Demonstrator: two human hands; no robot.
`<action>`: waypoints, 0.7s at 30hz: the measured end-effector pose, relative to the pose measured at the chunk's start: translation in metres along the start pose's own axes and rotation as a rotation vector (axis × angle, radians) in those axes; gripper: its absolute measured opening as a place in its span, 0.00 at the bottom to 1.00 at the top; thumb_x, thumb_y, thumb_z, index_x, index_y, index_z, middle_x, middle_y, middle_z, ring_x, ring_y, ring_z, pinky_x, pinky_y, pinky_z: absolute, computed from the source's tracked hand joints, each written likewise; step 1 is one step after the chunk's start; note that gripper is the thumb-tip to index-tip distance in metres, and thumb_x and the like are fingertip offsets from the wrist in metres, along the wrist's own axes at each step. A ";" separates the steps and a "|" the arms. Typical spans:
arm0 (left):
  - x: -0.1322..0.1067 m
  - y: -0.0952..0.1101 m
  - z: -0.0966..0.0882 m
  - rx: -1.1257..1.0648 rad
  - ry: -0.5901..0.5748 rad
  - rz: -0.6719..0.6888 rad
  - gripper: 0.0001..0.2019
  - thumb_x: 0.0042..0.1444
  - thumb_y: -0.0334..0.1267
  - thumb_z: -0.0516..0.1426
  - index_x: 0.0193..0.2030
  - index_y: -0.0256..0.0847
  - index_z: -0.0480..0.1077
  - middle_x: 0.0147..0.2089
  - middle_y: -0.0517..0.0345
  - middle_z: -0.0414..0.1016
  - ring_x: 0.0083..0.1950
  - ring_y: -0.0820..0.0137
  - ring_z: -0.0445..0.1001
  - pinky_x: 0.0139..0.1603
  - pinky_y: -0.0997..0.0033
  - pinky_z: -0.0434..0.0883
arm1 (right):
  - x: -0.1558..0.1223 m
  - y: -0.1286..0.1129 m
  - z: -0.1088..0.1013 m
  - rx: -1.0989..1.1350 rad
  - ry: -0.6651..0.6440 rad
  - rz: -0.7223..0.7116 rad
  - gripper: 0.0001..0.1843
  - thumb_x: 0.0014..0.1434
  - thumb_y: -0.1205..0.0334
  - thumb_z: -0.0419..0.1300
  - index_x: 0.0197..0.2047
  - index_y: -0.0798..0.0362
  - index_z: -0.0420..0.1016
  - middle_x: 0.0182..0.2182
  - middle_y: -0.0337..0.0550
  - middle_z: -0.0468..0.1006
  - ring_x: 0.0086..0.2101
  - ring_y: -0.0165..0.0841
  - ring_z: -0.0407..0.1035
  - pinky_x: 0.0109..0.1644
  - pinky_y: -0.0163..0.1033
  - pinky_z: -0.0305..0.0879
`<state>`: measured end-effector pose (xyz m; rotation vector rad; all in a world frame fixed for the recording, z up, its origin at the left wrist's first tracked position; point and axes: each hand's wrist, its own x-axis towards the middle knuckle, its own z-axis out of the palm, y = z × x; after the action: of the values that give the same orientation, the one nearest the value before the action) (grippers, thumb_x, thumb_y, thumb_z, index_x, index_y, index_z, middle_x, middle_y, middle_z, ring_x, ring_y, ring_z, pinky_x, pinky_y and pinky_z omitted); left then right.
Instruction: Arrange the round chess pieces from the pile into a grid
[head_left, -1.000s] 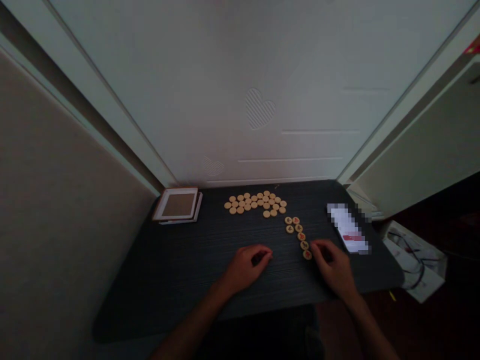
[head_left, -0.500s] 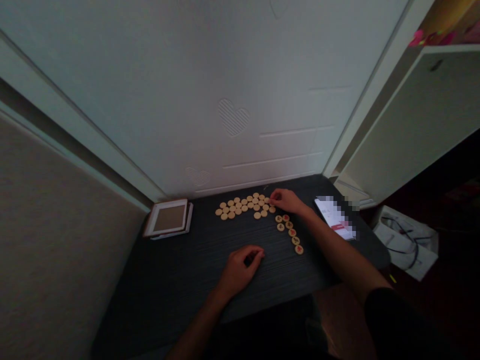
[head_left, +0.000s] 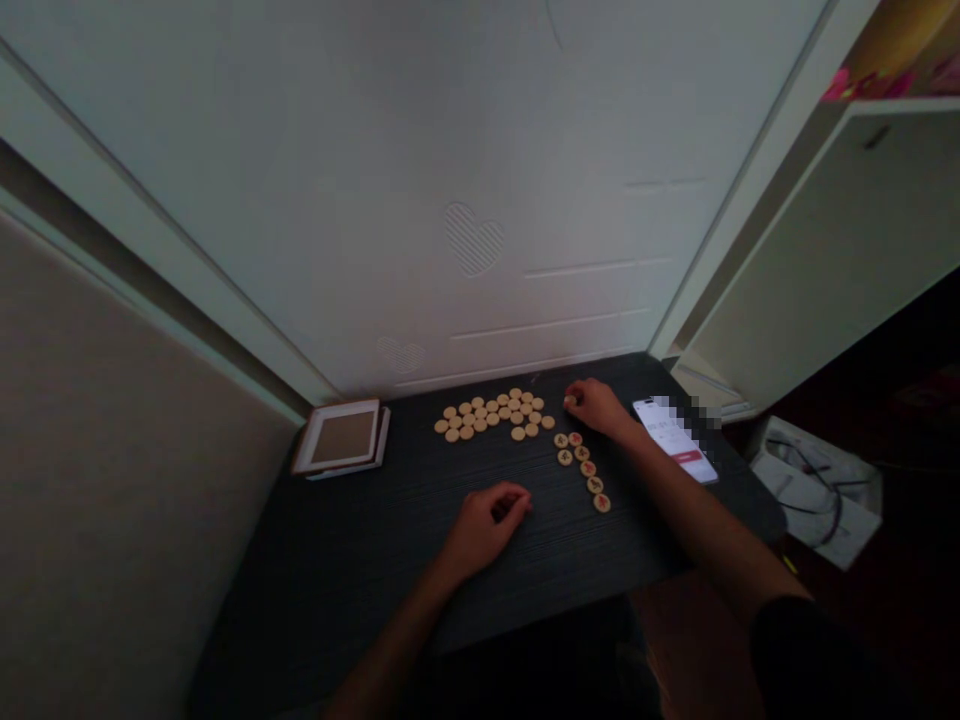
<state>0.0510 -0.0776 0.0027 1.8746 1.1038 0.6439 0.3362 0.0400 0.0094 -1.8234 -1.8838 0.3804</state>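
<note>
My right hand [head_left: 595, 405] reaches to the far side of the dark table [head_left: 360, 560] and pinches one round wooden disc [head_left: 570, 401], just right of a cluster of several plain-faced wooden discs [head_left: 491, 414]. A short curved line of several discs with red and dark marks [head_left: 581, 468] lies just in front of that hand. My left hand [head_left: 487, 522] rests on the table nearer to me, fingers curled loosely; nothing shows in it.
A flat white-framed box [head_left: 341, 439] lies at the table's far left corner. A phone with a lit screen [head_left: 675, 448] lies at the right edge. A pale wall panel stands behind the table; a white bag with cables [head_left: 817, 490] sits on the floor to the right.
My right hand went from the near end of the marked line to the plain cluster, then drew back slightly right with a disc pinched. The left hand stayed put.
</note>
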 end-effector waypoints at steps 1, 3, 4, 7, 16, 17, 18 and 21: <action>0.004 0.000 -0.002 -0.009 -0.012 -0.004 0.12 0.66 0.44 0.55 0.43 0.43 0.77 0.37 0.58 0.84 0.38 0.67 0.81 0.40 0.70 0.76 | -0.002 -0.001 -0.003 0.005 0.004 -0.005 0.08 0.58 0.64 0.65 0.41 0.56 0.81 0.38 0.49 0.80 0.40 0.36 0.73 0.48 0.38 0.66; 0.011 0.000 -0.006 -0.026 -0.018 -0.001 0.12 0.65 0.45 0.55 0.43 0.42 0.77 0.36 0.58 0.84 0.37 0.67 0.81 0.40 0.69 0.77 | -0.009 -0.005 -0.010 0.026 0.008 -0.016 0.09 0.58 0.65 0.64 0.43 0.56 0.81 0.37 0.47 0.81 0.38 0.35 0.74 0.47 0.37 0.67; 0.014 0.000 -0.008 -0.035 -0.013 0.003 0.12 0.65 0.45 0.55 0.43 0.42 0.77 0.36 0.57 0.84 0.37 0.67 0.81 0.41 0.69 0.77 | -0.015 -0.009 -0.014 0.044 0.006 -0.025 0.10 0.59 0.64 0.64 0.44 0.55 0.81 0.36 0.46 0.81 0.36 0.34 0.74 0.45 0.37 0.68; 0.015 0.004 -0.009 -0.076 0.030 0.011 0.11 0.65 0.45 0.57 0.44 0.42 0.77 0.36 0.57 0.83 0.38 0.67 0.82 0.43 0.67 0.78 | -0.046 -0.030 -0.022 0.132 -0.006 -0.083 0.13 0.61 0.62 0.62 0.49 0.50 0.79 0.38 0.41 0.81 0.35 0.31 0.74 0.42 0.34 0.69; -0.023 0.009 0.007 -0.413 0.144 -0.105 0.15 0.64 0.46 0.57 0.52 0.40 0.74 0.52 0.48 0.82 0.48 0.61 0.82 0.41 0.67 0.80 | -0.160 -0.112 0.033 0.539 0.031 -0.266 0.15 0.61 0.68 0.60 0.51 0.47 0.77 0.43 0.44 0.76 0.40 0.35 0.74 0.44 0.39 0.75; -0.026 0.007 0.008 -0.427 0.158 -0.129 0.15 0.64 0.46 0.58 0.51 0.40 0.75 0.50 0.49 0.82 0.48 0.61 0.82 0.41 0.66 0.80 | -0.165 -0.115 0.041 0.542 0.050 -0.274 0.16 0.62 0.68 0.60 0.52 0.46 0.76 0.44 0.45 0.75 0.42 0.36 0.74 0.45 0.40 0.75; -0.028 0.004 0.007 -0.436 0.173 -0.149 0.14 0.63 0.46 0.58 0.50 0.39 0.75 0.49 0.49 0.83 0.47 0.60 0.82 0.42 0.66 0.80 | -0.168 -0.117 0.049 0.544 0.071 -0.289 0.16 0.62 0.68 0.59 0.53 0.46 0.76 0.46 0.46 0.75 0.44 0.36 0.74 0.48 0.41 0.76; -0.032 -0.003 0.006 -0.451 0.217 -0.181 0.14 0.61 0.45 0.61 0.47 0.39 0.76 0.45 0.49 0.84 0.46 0.60 0.83 0.44 0.65 0.80 | -0.176 -0.117 0.064 0.525 0.101 -0.342 0.21 0.65 0.69 0.57 0.59 0.44 0.73 0.50 0.47 0.75 0.49 0.38 0.73 0.55 0.44 0.75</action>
<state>0.0387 -0.1073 -0.0033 1.3281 1.1368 0.9201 0.2009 -0.1334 -0.0107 -1.1374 -1.7694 0.5805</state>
